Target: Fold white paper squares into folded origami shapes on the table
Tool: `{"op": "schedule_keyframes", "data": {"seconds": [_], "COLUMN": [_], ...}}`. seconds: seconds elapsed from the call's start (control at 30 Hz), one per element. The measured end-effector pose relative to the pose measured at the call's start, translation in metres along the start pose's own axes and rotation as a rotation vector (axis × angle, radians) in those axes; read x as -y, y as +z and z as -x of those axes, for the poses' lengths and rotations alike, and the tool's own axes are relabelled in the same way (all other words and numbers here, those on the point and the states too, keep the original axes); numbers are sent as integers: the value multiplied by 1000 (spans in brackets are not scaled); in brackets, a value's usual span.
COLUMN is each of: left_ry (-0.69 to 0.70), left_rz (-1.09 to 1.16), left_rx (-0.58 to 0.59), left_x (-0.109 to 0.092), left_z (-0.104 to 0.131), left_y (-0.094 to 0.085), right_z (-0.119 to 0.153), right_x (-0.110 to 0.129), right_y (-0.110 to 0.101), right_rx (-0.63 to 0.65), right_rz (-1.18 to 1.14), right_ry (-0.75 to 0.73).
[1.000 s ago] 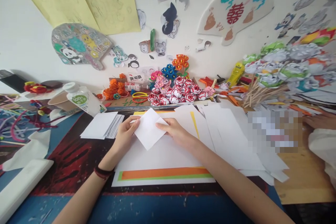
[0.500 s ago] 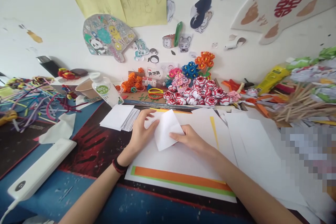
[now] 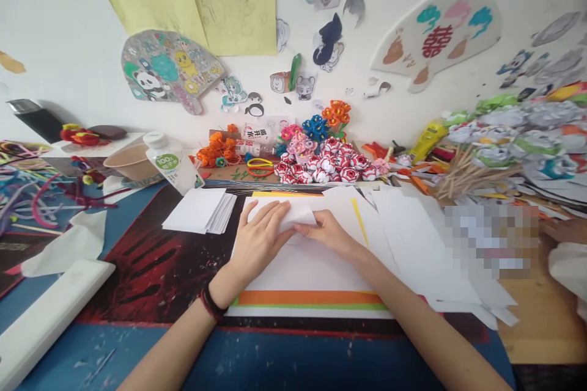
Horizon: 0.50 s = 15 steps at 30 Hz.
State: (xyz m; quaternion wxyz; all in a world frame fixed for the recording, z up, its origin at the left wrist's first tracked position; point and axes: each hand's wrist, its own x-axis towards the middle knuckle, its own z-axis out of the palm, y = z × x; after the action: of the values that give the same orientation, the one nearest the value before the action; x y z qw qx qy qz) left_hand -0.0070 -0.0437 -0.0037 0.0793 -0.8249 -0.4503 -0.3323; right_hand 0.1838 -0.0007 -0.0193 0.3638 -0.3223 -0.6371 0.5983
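Note:
A small piece of white paper [image 3: 299, 212] is between my two hands above the large white sheets [image 3: 316, 269]. My left hand [image 3: 263, 235] lies over its left part, back of the hand up, fingers bent around the paper. With thumb and fingers, my right hand [image 3: 323, 231] pinches the lower right edge. The paper looks curled or folded over, and part of it is hidden behind my left fingers. To the left sits a stack of white paper squares [image 3: 195, 211]. Orange and green strips [image 3: 312, 299] show along the front edge of the sheets.
Behind stand a white glue bottle [image 3: 172, 165] and red-and-white paper flowers [image 3: 328, 162]. A white device [image 3: 55, 314] lies at the left. Wooden sticks [image 3: 472, 171] and more white sheets [image 3: 426, 244] are on the right. Another person's hand [image 3: 566, 231] is at the right edge.
My left hand has moved over the paper, which was flat and open between my hands and now looks folded or curled. The view has turned right, bringing another person's hand into sight.

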Motion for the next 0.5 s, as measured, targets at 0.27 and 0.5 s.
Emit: {"op": "schedule_keyframes", "data": {"seconds": [0.27,0.5], "left_ry": [-163,-296], "left_rz": [190,595], "left_rx": [56,193], "left_x": [8,15], "left_z": [1,-23], "left_y": [-7,-11], "right_z": [-9,-23], "right_x": [21,32], "right_y": [9,-1], "right_rx": [-289,-104], "right_rz": [261,136], "right_ry": [-176,-19]}}
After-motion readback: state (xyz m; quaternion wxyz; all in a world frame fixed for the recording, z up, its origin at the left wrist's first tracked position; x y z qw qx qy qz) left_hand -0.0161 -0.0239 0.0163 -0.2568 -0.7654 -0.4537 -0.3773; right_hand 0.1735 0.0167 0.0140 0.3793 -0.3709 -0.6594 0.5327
